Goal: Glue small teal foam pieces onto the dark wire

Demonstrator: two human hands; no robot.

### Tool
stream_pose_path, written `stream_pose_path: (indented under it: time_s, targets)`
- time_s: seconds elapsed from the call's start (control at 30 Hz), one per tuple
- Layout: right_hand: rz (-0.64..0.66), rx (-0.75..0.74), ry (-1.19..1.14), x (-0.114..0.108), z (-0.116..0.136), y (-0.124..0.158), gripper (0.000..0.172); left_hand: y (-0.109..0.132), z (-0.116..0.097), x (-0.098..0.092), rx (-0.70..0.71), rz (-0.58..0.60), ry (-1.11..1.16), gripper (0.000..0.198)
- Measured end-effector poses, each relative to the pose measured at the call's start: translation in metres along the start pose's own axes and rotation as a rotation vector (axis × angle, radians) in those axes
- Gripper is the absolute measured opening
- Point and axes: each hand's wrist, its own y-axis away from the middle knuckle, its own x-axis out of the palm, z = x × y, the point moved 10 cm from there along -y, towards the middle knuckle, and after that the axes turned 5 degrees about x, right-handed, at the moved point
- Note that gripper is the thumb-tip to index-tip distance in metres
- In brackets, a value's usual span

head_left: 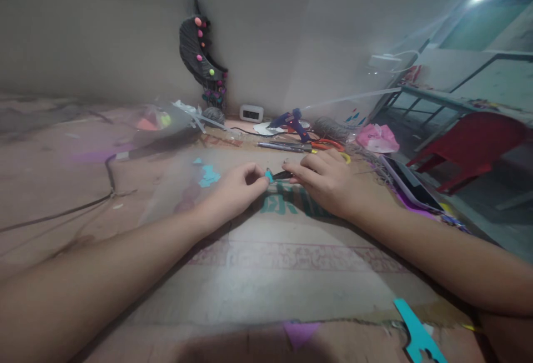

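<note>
Near the middle of the cardboard sheet, my left hand (239, 191) pinches a small turquoise piece (268, 176) between thumb and fingertips. My right hand (327, 182) is closed on a slim dark pointed tool (283, 175), which looks like tweezers. Its tip meets the turquoise piece or lies right beside it. The exact shape of the piece is too small to make out. Several turquoise scraps (209, 176) lie flat to the left of my left hand.
Behind my hands are a blue glue gun (293, 123), orange-handled scissors (327, 145) and a white clock (251, 113). A phone (411, 183) and a pink bag (378, 137) lie right. A turquoise cut-out (416, 329) sits at the front. A dark moon-shaped decoration (191, 49) hangs behind.
</note>
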Motion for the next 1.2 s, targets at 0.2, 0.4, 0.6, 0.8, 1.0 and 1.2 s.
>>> stream_pose_path:
  time_s: [0.2,0.4,0.6,0.8,1.0,1.2]
  targets:
    - [0.046,0.028,0.004,0.0049,-0.0021,-0.0001,0.031,0.0007,0.0001,0.0005,0.002,0.007,-0.011,0.014]
    - [0.08,0.056,-0.048,0.0102,-0.0056,0.0017,0.029,0.0021,-0.0023,0.0002,0.014,0.014,-0.02,0.014]
    - [0.087,0.038,-0.05,0.0098,-0.0045,0.0018,0.03,0.0024,-0.0025,0.0011,0.023,0.022,-0.014,0.013]
    - [0.076,0.038,-0.04,0.0076,-0.0033,0.0007,0.031,0.0019,-0.0028,0.0015,0.03,0.026,-0.02,0.012]
    - [0.106,0.034,-0.032,0.0099,-0.0032,0.0007,0.033,0.0021,-0.0033,0.0011,0.04,0.019,-0.026,0.012]
    - [0.07,0.021,-0.038,0.0064,-0.0017,0.0001,0.03,0.0017,-0.0027,0.0022,0.032,0.027,-0.036,0.012]
